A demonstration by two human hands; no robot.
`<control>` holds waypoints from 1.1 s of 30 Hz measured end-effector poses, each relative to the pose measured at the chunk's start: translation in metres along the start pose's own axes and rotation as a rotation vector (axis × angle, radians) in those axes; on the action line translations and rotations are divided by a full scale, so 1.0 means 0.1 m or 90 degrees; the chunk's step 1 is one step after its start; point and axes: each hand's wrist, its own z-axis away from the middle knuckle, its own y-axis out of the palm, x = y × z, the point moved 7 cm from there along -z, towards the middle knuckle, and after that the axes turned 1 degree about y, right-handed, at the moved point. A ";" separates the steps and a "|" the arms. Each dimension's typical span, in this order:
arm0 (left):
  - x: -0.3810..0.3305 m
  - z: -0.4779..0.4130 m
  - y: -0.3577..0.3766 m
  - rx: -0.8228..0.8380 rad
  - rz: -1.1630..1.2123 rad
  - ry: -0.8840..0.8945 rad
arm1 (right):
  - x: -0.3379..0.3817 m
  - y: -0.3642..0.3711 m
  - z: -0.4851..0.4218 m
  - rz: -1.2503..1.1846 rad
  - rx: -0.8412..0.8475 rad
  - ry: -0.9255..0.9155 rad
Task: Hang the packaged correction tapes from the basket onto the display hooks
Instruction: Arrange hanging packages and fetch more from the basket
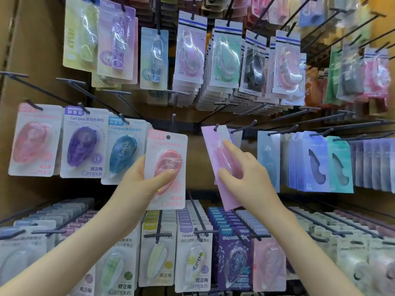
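A gap of bare backboard opens between the teal Campus pack [123,150] and the blue-grey packs [268,159], and both hands work inside it. An empty hook [243,127] juts out just right of the gap's middle.

The right hand [250,176] grasps a lilac pack [215,150] in its fingers. The pack is tilted, with its top edge at the tip of a hook [216,127].

The left hand [141,184] grips a pink pack [165,167], held upright just beside the teal one, thumb across its clear blister, hang-hole free.
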 end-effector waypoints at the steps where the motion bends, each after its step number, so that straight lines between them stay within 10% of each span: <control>1: -0.01 0.00 -0.01 -0.003 0.001 0.001 | 0.01 0.04 -0.01 0.012 0.016 0.007; 17: -0.06 -0.13 0.21 0.023 -0.050 0.031 | -0.31 0.73 -0.61 0.137 0.163 0.125; 24: 0.04 -0.23 0.32 0.105 -0.115 0.006 | -0.05 0.31 -0.40 -0.170 -0.007 -0.032; 33: 0.06 -0.33 0.88 0.163 -0.134 0.067 | -0.12 0.15 -0.12 -0.416 0.019 0.052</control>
